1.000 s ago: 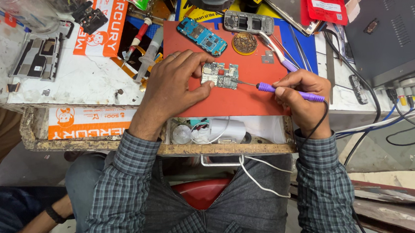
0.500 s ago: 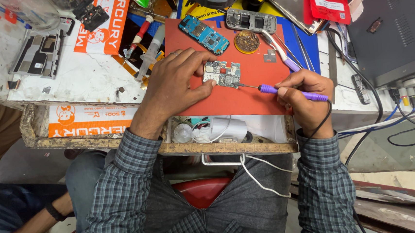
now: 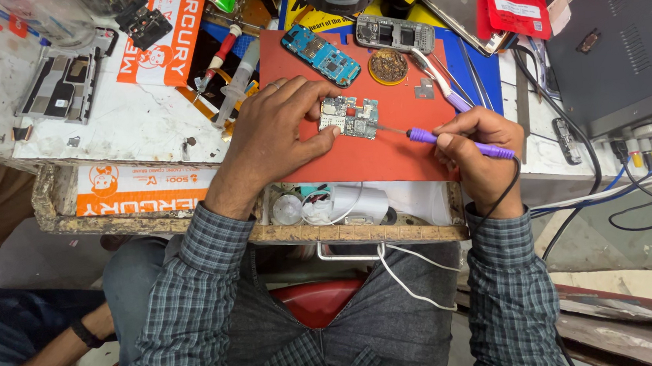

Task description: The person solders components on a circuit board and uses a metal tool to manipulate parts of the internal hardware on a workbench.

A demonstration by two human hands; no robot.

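A small green circuit board lies on a red mat on the workbench. My left hand rests on the mat and pins the board's left edge with its fingertips. My right hand grips a purple soldering iron like a pen. Its metal tip touches the board's right side. A cord runs from the iron past my right wrist.
At the mat's far edge lie a blue circuit board, a grey phone frame, a round brass tip cleaner and tweezers. A grey box with cables stands right. Another person's arm shows lower left.
The camera view has shifted slightly. Both hands stay in place, the left pinning the board and the right holding the iron's tip against it.
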